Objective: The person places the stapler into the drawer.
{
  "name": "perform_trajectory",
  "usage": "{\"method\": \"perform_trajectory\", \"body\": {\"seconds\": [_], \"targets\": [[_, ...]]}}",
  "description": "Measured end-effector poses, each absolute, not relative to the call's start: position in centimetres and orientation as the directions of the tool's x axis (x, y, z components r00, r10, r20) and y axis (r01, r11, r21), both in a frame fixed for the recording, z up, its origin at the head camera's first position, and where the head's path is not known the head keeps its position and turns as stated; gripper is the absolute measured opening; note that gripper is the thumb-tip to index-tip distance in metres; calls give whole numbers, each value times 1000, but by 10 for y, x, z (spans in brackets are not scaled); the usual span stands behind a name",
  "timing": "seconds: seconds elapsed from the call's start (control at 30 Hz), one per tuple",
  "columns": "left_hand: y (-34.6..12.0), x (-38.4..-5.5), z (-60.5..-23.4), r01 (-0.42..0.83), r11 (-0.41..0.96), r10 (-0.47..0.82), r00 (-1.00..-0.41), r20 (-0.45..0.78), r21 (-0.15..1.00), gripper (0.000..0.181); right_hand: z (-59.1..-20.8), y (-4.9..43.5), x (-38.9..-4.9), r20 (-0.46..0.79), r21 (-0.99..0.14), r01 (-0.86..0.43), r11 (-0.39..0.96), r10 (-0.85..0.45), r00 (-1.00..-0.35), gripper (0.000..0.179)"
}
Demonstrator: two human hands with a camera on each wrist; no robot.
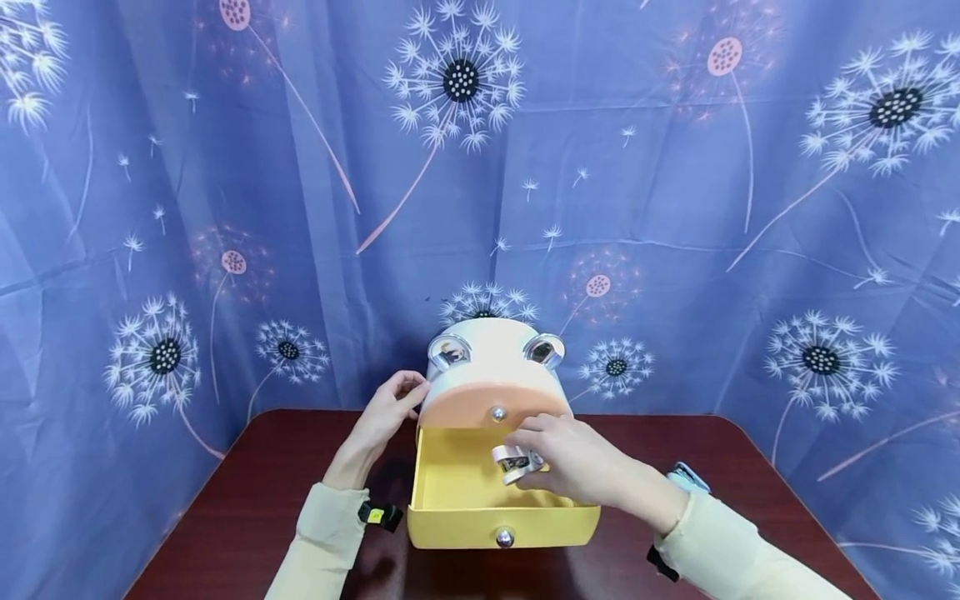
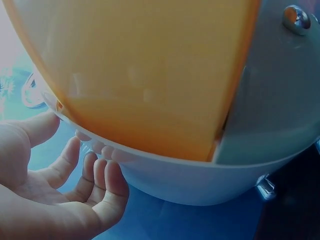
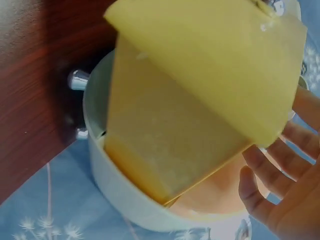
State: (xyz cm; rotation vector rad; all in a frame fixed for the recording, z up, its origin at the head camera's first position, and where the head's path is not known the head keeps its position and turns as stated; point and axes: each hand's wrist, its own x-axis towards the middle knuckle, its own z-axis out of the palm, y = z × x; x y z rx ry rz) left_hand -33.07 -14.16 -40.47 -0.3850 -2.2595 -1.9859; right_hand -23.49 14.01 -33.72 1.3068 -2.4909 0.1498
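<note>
Across the far side, at twelve o'clock from where I stand: one blue curtain (image 1: 660, 192), printed with dandelions (image 1: 460, 80).

Beneath the rest: one dark red-brown table (image 1: 285, 483).

At the clock's centre, on the table: one rounded white box (image 1: 495, 354), with two silver-rimmed ears (image 1: 450, 351).

Toward six o'clock of the box: one yellow drawer (image 1: 450, 531), pulled well out. Directly above it: one peach drawer (image 1: 457, 406), closed.

Risk note: with the yellow drawer drawn so far, a downward push on its front could, I judge, tip the box forward; a slackened pinch could let what is carried drop in askew.

Left hand (image 1: 386, 410), at nine o'clock: partly open, fingers loosely curved, holding nothing; thumb at the box's edge, other contact uncertain.

Right hand (image 1: 573, 457), at four o'clock, over the yellow drawer: nearly closed, thumb and bent fingers pinching one item.

Small white item (image 1: 515, 464), dark-centred: held above the yellow drawer's floor, toward one o'clock of its middle; kind too small to tell.
</note>
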Motion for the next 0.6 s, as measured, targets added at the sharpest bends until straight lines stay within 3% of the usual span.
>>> {"method": "perform_trajectory", "body": {"seconds": [0.23, 0.6], "targets": [[-141, -331, -405, 265, 108, 110, -961, 253, 958, 32, -340, 117, -234, 278, 140, -865, 481, -858, -432, 38], [-142, -332, -407, 271, 105, 109, -960, 259, 957, 33, -348, 91, -236, 180, 171, -858, 484, -872, -456, 24]]}}
